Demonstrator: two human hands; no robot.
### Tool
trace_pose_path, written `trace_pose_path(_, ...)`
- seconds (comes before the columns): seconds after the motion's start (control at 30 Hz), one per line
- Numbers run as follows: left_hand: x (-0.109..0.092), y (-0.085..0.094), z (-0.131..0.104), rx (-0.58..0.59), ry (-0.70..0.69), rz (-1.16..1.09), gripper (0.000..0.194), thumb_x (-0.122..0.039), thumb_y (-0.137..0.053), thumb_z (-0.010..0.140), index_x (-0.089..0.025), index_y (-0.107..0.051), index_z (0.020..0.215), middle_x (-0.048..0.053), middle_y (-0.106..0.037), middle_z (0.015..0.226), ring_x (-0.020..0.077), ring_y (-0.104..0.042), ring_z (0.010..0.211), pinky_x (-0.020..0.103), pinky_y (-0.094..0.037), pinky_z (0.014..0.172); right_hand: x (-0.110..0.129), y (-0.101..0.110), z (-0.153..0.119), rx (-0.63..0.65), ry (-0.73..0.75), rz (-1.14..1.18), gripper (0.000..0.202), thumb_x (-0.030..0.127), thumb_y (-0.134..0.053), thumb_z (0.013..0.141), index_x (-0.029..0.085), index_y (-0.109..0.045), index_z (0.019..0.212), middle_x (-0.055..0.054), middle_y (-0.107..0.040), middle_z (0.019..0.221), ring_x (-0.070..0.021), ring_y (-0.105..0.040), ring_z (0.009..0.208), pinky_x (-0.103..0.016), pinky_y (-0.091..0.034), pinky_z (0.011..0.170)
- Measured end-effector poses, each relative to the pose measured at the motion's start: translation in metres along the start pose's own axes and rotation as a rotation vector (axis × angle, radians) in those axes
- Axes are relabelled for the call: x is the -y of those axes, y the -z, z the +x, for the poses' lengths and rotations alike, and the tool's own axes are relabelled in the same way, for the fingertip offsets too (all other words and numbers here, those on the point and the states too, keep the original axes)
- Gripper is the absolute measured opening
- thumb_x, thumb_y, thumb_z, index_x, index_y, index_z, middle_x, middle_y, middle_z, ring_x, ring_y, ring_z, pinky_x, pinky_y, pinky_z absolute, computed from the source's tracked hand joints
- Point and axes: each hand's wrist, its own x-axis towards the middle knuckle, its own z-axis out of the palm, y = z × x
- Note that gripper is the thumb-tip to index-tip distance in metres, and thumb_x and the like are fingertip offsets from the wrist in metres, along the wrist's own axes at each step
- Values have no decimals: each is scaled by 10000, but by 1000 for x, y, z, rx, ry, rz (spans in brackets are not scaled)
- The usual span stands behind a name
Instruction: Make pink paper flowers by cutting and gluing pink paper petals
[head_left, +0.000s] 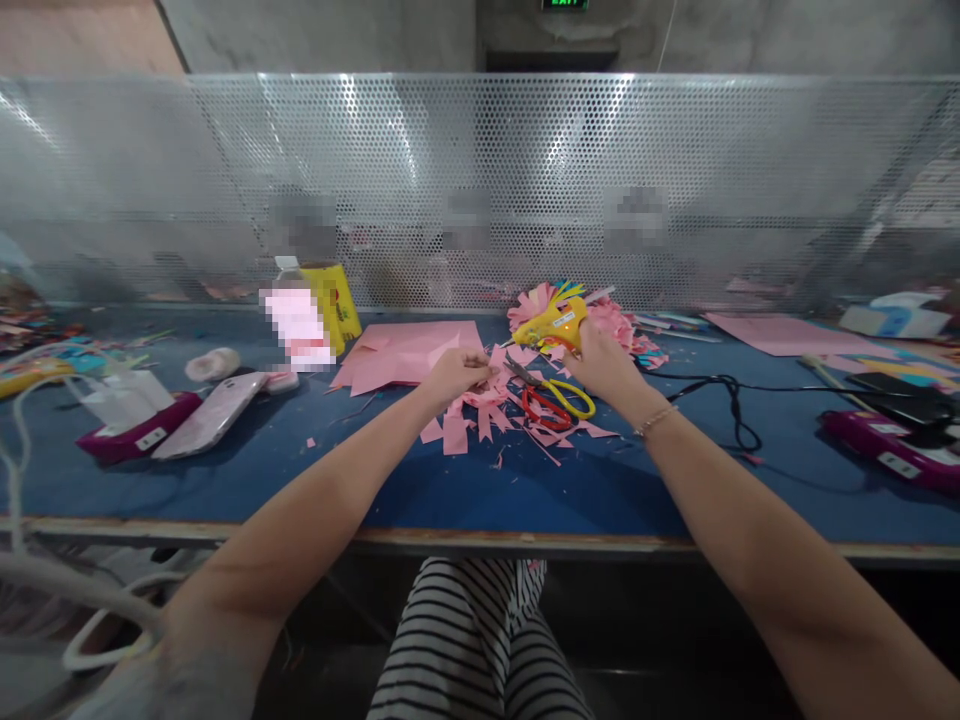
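A yellow hot glue gun [551, 325] is gripped in my right hand [606, 368], its nozzle pointing left over the scraps. My left hand [457, 374] is closed in a pinch on a piece of pink paper [495, 362], just left of the nozzle; its exact outline is partly hidden by my fingers. Below and between both hands lie scissors [535, 379] with one red and one yellow handle, resting on cut pink paper scraps [455, 436]. Flat pink sheets [390, 362] lie beyond my left hand. Behind the glue gun sits a bundle of fringed pink paper [611, 322].
Left stand a yellow box [343, 310], a blurred bottle [300, 325], a phone [214, 415] and a purple power strip [139, 428]. Another purple power strip [892, 450] is at right, near a black cable [739, 420]. A perforated metal screen [450, 150] bounds the blue table [480, 500].
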Motion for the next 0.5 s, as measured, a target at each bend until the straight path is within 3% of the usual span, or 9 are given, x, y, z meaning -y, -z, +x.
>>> trace_pose_path(0.5, -7, 1, -2, 29, 1, -6, 220, -266, -639, 589, -137, -465, 555, -38, -461, 446, 39, -420, 413, 203, -355, 458, -5, 0, 2, -16, -28, 8, 332, 253, -417, 714, 71, -416, 991, -163, -561, 849, -286, -524, 833, -357, -391, 649)
